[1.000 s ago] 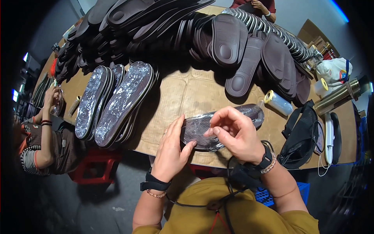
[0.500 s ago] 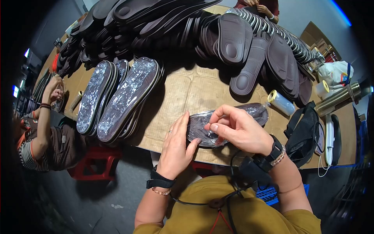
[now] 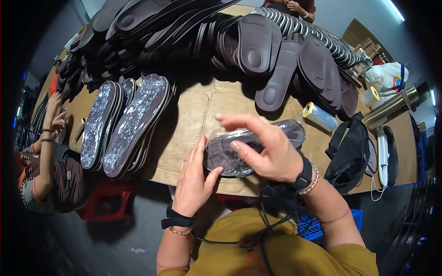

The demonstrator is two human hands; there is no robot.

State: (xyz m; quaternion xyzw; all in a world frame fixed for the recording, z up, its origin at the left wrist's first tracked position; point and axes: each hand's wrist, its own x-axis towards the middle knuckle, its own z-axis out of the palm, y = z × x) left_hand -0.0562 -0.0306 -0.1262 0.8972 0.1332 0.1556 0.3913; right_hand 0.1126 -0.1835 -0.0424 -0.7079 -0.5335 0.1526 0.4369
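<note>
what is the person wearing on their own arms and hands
The left hand has a ring on one finger, a black band at the wrist and a thin beaded bracelet below it. The right hand has a black watch-like band and a pale beaded bracelet at the wrist. Both forearms are bare; mustard-yellow sleeves show near the shoulders.

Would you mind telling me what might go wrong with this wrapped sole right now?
The sole lies near the table edge, steadied only by the left hand, so it might slide off. The right hand presses its clear film and could crease or tear it.
</note>
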